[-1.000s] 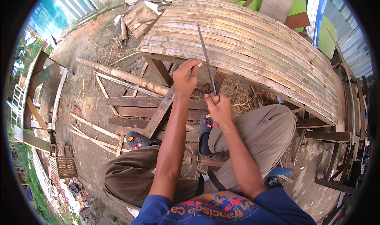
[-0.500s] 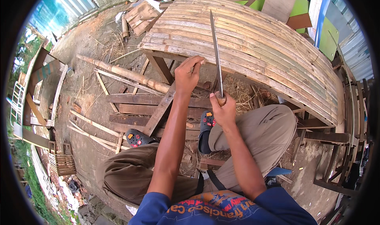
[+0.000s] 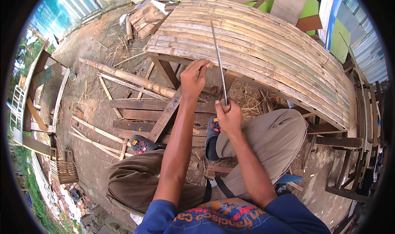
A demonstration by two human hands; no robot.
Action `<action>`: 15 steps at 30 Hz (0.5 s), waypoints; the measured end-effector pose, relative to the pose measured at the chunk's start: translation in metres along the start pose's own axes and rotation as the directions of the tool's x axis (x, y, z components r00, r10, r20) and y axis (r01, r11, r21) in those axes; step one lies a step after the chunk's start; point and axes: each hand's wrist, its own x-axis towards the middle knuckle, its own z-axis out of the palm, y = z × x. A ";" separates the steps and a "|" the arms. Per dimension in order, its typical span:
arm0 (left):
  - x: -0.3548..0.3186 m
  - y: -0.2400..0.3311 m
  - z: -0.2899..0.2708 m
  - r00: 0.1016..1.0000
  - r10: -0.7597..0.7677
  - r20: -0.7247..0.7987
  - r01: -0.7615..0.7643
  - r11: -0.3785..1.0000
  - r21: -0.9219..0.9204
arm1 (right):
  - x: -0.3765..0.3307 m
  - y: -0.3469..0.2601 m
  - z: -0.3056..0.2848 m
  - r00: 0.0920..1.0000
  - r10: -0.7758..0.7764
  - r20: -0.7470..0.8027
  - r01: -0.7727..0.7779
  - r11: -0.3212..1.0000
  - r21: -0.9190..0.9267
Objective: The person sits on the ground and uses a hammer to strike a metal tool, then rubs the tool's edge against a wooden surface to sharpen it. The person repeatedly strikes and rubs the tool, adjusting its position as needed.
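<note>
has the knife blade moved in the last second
Yes. The blade, gripped by the right hand, has swung from leaning left to nearly upright, its tip shifting rightward across the bamboo slat platform. The left hand stays at the platform's edge.

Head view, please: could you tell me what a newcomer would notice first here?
Most striking is the big curved platform of bamboo slats filling the upper middle and right. In front of it, the right hand grips a long thin blade by its handle, pointing up over the slats, while the left hand sits at the platform's near edge. Left of the hands, a thick bamboo pole lies on the dirt among wooden planks.
</note>
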 end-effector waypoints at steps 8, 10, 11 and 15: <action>-0.002 -0.003 -0.001 1.000 -0.012 -0.007 0.012 1.000 0.008 | 0.001 0.008 0.001 0.999 0.022 0.025 -0.018 0.989 -0.146; -0.003 -0.006 -0.001 1.000 0.019 -0.015 -0.019 1.000 0.010 | 0.002 -0.001 0.003 1.000 0.014 0.008 -0.014 0.998 -0.057; -0.003 -0.004 -0.001 1.000 0.001 -0.006 -0.001 1.000 -0.005 | 0.001 -0.002 0.001 1.000 0.014 -0.001 -0.014 1.000 -0.018; -0.013 -0.014 -0.005 0.986 -0.164 -0.006 0.162 0.978 -0.131 | 0.003 0.012 0.009 0.999 -0.036 0.004 0.036 0.992 -0.123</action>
